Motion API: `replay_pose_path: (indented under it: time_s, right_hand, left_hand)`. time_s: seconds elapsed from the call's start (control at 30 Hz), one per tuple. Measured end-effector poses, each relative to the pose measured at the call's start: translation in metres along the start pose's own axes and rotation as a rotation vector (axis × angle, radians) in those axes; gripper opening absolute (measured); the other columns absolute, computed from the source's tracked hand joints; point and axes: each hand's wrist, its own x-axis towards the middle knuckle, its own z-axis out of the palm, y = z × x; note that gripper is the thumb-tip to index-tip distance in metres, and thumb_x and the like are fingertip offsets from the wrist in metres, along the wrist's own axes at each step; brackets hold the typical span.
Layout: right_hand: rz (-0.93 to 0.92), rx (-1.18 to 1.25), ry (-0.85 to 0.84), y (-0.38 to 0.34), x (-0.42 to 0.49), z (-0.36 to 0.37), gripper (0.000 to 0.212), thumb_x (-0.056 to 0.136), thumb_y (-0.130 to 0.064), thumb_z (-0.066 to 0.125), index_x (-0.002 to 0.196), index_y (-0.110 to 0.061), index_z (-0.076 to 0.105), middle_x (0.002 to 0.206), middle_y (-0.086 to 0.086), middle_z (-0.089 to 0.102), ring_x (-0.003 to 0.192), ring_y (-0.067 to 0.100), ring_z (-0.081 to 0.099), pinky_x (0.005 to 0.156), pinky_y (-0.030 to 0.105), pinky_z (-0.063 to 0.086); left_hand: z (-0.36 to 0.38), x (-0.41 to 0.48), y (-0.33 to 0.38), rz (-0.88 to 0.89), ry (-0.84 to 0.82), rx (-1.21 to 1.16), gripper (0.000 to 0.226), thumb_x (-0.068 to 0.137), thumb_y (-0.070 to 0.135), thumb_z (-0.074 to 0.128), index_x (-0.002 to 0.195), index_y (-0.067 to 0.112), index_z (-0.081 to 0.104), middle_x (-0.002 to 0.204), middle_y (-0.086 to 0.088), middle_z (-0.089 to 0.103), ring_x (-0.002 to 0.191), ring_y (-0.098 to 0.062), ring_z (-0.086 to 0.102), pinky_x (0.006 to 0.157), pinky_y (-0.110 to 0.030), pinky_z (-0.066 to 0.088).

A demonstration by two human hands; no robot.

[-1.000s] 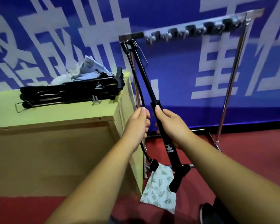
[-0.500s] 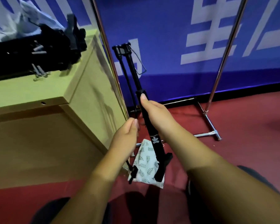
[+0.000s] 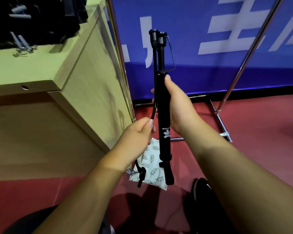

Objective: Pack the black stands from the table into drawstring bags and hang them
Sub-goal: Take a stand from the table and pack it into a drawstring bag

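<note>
The right hand (image 3: pixel 178 108) is gripping the main tube of a folded black stand (image 3: pixel 164 115), fingers wrapped closed around it and thumb lying along the tube toward its upper end. The stand is being held nearly upright in the air, in front of the blue banner (image 3: pixel 210 39) and to the right of the worktop (image 3: pixel 41 68). The left hand (image 3: pixel 135 135) is closed around the stand's thin black flexible arm (image 3: pixel 154 81), which is running down from the stand's top and curving into the fist. A leaf-patterned drawstring bag (image 3: pixel 150 164) is hanging below the left hand, behind the lower end of the stand. More black stands (image 3: pixel 32 19) are lying piled on the worktop at upper left. The chrome legs of a hanging rack (image 3: pixel 223 105) are standing on the red floor (image 3: pixel 260 132) behind the hands.
</note>
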Motion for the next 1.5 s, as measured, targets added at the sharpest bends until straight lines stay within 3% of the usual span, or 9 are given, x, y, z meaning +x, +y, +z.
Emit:
replay_pose_path:
  time_s: [0.2,0.4,0.57,0.7,0.9,1.0,1.07,1.33,1.5]
  right_hand:
    - [-0.083,-0.070,0.060,-0.001,-0.006,0.005,0.083,0.095,-0.080,0.045,0.087,-0.003,0.077,0.071,0.008,0.070,0.064,0.028,0.062,0.070,0.045,0.050]
    - [-0.103,0.030,0.058,-0.002,-0.017,0.008,0.062,0.103,-0.070,0.047,0.091,-0.014,0.072,0.073,0.006,0.068,0.062,0.021,0.060,0.061,0.035,0.049]
    - [-0.120,0.048,0.005,0.002,-0.015,0.003,0.065,0.088,-0.063,0.078,0.110,-0.002,0.074,0.075,0.004,0.062,0.066,0.021,0.058,0.063,0.036,0.048]
    - [-0.145,0.090,-0.027,0.009,-0.012,-0.001,0.032,0.089,-0.037,0.086,0.102,-0.011,0.071,0.072,0.003,0.059,0.062,0.018,0.055,0.059,0.034,0.046]
    - [-0.127,0.128,0.022,0.008,-0.004,-0.003,0.061,0.085,-0.049,0.086,0.117,0.001,0.075,0.070,0.000,0.057,0.063,0.016,0.057,0.061,0.030,0.048]
    - [-0.130,0.159,0.024,0.006,0.000,-0.010,0.056,0.086,-0.053,0.084,0.115,-0.006,0.079,0.074,-0.003,0.063,0.068,0.016,0.062,0.065,0.032,0.052]
    - [-0.131,0.197,0.041,0.008,0.001,-0.013,0.057,0.088,-0.050,0.084,0.118,-0.002,0.077,0.074,-0.003,0.063,0.067,0.016,0.061,0.065,0.032,0.052]
    - [-0.169,0.251,0.112,0.011,0.006,-0.016,0.042,0.087,-0.048,0.085,0.102,-0.011,0.068,0.086,0.009,0.054,0.075,0.024,0.053,0.066,0.035,0.046]
    - [-0.141,0.240,0.149,0.011,0.007,-0.016,0.048,0.087,-0.051,0.084,0.108,-0.007,0.077,0.087,0.006,0.061,0.076,0.023,0.058,0.071,0.036,0.050]
  left_hand:
    - [-0.005,-0.016,-0.005,-0.124,-0.043,-0.096,0.033,0.114,0.034,0.042,0.098,0.024,0.069,0.063,-0.004,0.057,0.051,-0.018,0.052,0.046,-0.027,0.045]
    - [-0.013,-0.031,-0.012,-0.195,-0.140,-0.087,0.034,0.115,0.035,0.041,0.106,0.024,0.071,0.065,-0.006,0.060,0.053,-0.020,0.055,0.051,-0.029,0.048]
    - [-0.012,-0.040,-0.013,-0.252,-0.217,-0.115,0.033,0.115,0.033,0.041,0.112,0.018,0.070,0.063,-0.007,0.061,0.053,-0.022,0.057,0.052,-0.027,0.048]
    - [-0.010,-0.044,-0.015,-0.247,-0.265,-0.030,0.031,0.114,0.034,0.043,0.111,0.018,0.069,0.062,-0.005,0.062,0.051,-0.020,0.058,0.052,-0.028,0.049]
    - [-0.009,-0.039,-0.012,-0.142,-0.228,-0.013,0.030,0.110,0.035,0.053,0.089,0.016,0.064,0.080,-0.003,0.068,0.065,-0.017,0.065,0.071,-0.046,0.066]
    - [-0.010,-0.040,-0.011,-0.134,-0.253,-0.076,0.019,0.110,0.027,0.056,0.106,0.023,0.074,0.079,0.012,0.066,0.071,-0.011,0.063,0.082,-0.045,0.066]
    - [-0.010,-0.042,-0.013,-0.145,-0.295,-0.119,0.019,0.109,0.023,0.059,0.120,0.020,0.073,0.087,0.007,0.064,0.074,-0.011,0.061,0.082,-0.041,0.065]
    - [-0.005,-0.039,-0.012,-0.228,-0.398,-0.209,0.019,0.111,0.032,0.054,0.121,0.032,0.071,0.109,-0.004,0.075,0.080,-0.022,0.071,0.086,-0.050,0.065]
    - [-0.003,-0.034,-0.014,-0.207,-0.313,-0.244,0.020,0.111,0.019,0.055,0.123,0.023,0.071,0.083,-0.001,0.067,0.070,-0.028,0.060,0.076,-0.045,0.060]
